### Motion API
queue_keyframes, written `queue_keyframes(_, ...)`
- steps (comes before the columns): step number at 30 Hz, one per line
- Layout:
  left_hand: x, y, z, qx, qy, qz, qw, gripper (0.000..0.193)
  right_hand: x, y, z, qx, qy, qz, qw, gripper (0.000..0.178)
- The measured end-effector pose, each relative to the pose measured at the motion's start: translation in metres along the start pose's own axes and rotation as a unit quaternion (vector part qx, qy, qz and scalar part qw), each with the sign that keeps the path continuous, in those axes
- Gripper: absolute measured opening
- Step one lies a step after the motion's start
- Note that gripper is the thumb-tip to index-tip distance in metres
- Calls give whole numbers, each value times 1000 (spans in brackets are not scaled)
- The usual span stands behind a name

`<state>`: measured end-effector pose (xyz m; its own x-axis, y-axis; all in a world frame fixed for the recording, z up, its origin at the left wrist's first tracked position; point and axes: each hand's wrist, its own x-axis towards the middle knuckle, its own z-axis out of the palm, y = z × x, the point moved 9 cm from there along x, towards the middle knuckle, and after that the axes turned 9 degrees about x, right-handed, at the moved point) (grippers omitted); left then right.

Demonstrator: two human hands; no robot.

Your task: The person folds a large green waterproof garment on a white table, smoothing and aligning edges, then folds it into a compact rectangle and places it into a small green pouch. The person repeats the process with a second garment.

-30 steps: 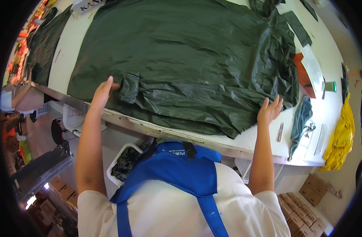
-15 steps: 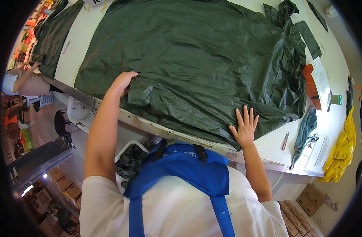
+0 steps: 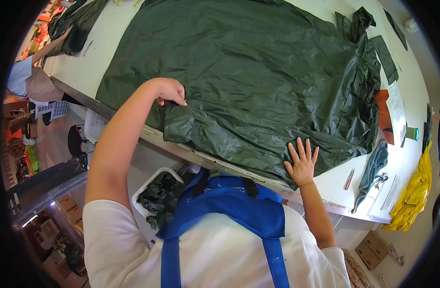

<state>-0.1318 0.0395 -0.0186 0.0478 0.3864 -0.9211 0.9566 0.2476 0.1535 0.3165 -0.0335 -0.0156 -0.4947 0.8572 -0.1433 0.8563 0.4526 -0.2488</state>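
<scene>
A large dark green coated-fabric garment lies spread and wrinkled over the white table, with a sleeve-like part folded along its near edge. My left hand is closed at the corner of that folded part, thumb and fingertips pinching the fabric. My right hand lies flat on the garment's near right side, its fingers spread and the palm pressing down. Bunched, shiny folds gather along the garment's right side.
Right of the garment are small red-handled snips, a blue-grey cloth, a paper sheet, a green roll and yellow fabric. A white basket of dark scraps stands below the table edge. Another person handles dark fabric at far left.
My left hand has moved right and turned its fingers downward, shifting the folded fabric with it. My right hand stays flat. The other person has reached farther over the dark fabric.
</scene>
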Motion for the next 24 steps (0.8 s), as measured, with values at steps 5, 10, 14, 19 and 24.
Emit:
queue_keyframes(5, 0, -17, 2, -307, 7, 74, 949, 17, -1, 0, 0, 2, 4, -1, 1000, 65)
queue_keyframes(10, 32, -48, 22, -646, 72, 113, 751, 30, 3, 0, -3, 21, 7, -4, 1000, 66)
queue_keyframes(14, -14, -17, 31, -701, 226, 158, 657, 54, -5, 31, -9, 127, 124, 82, 981, 64)
queue_keyframes(19, -84, 13, 53, -240, 489, 204, 813, 31, 1, 50, 1, 47, 124, 278, 951, 56)
queue_keyframes(24, -43, -48, 97, -210, 519, 103, 822, 32, 11, 51, 3, -22, 119, 334, 935, 56)
